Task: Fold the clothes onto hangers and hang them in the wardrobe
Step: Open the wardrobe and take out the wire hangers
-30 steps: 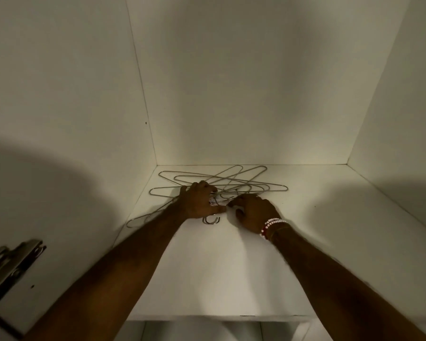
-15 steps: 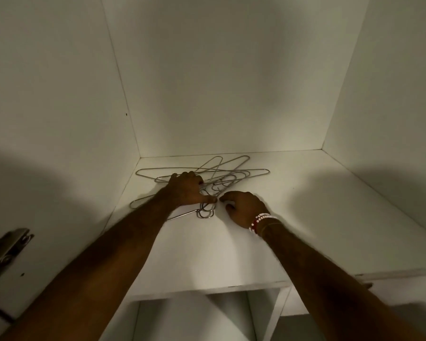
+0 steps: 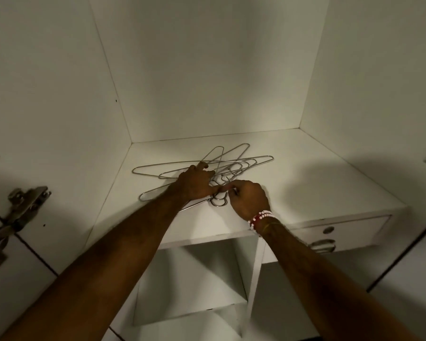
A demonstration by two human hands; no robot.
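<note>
The task was barely begun: a tangled pile of wire hangers (image 3: 207, 166) lay on the white wardrobe shelf (image 3: 305, 173), and no clothes were in view. The left hand (image 3: 194, 184) pressed flat on the pile, fingers spread. The right hand (image 3: 247, 200) pinched closed at the bunched hooks (image 3: 218, 201), apparently freeing one hanger. Folding and hanging all remained

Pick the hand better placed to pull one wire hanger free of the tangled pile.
Right, probably. The right hand pinches at the silver metal hanger hooks, while the left hand presses flat on the tangled pile, steadying it.
</note>
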